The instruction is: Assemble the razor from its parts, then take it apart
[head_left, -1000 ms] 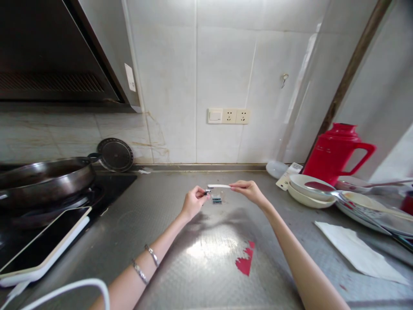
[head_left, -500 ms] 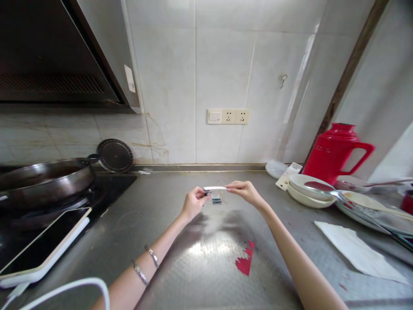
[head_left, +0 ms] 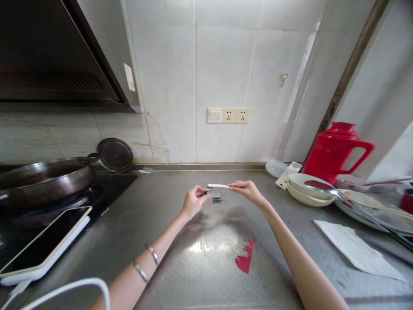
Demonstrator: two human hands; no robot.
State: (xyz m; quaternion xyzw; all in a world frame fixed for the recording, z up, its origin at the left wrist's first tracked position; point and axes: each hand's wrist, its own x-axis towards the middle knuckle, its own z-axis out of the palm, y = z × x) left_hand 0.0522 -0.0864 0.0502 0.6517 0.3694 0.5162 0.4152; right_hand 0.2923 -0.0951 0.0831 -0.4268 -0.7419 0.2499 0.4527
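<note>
My left hand (head_left: 193,200) is closed in a pinch on a small dark and silvery piece (head_left: 207,190) whose kind I cannot make out. From the right, my right hand (head_left: 247,190) pinches one end of a slim white stick-like piece (head_left: 218,186). The white piece spans the gap between my hands, its left end just above the dark piece; whether they touch is unclear. Just below it shows a small blue-green striped thing (head_left: 216,198), too small to name. Nearer to me, a torn red scrap (head_left: 245,257) lies on the metal counter (head_left: 180,275).
On the left are a pan (head_left: 48,178) on the stove, and a phone (head_left: 45,243) with a white cable (head_left: 80,282). A red thermos jug (head_left: 334,150), stacked bowls (head_left: 306,196), a plate with utensils and a white paper sheet (head_left: 358,252) occupy the right.
The white piece has shifted slightly to the right and up at its left end, away from my left fingers. Both hands otherwise stay nearly in place.
</note>
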